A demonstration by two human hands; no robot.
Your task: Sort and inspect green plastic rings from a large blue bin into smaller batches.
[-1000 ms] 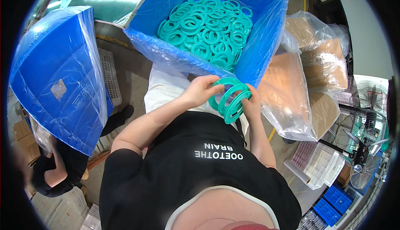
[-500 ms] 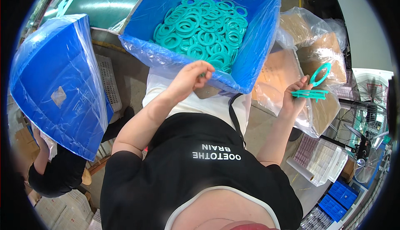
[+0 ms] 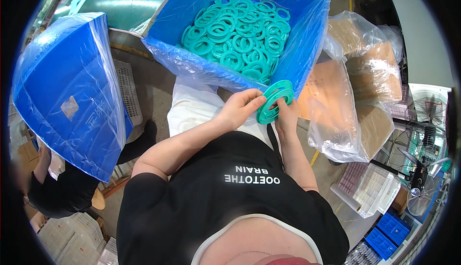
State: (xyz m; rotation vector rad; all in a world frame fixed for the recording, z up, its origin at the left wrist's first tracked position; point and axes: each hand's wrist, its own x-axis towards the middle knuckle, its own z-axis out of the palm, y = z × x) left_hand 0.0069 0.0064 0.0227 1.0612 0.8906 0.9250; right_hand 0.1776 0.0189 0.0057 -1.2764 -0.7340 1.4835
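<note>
- One person in black [image 3: 62,195] is partly hidden at the near left by a blue container [image 3: 67,82] covered in clear plastic.
- White crates [image 3: 72,238] are stacked at the near left.
- A glossy green tabletop [image 3: 120,6] is seen at the far left, and grey floor [image 3: 151,85] is exposed on its near side.
- A plastic-lined blue box [image 3: 206,68] is set at the far middle, filled with heaped teal rings [image 3: 235,22].
- On its near side, a few loose rings [image 3: 267,116] are held: their left edge is pinched by the left hand [image 3: 242,106], their right edge gripped by the right hand [image 3: 287,116], its fingers partly hidden.
- Cardboard cartons [image 3: 374,70] are wrapped in clear plastic at the right.
- Blue trays [image 3: 382,242] and fans [image 3: 418,176] are placed farther right.
</note>
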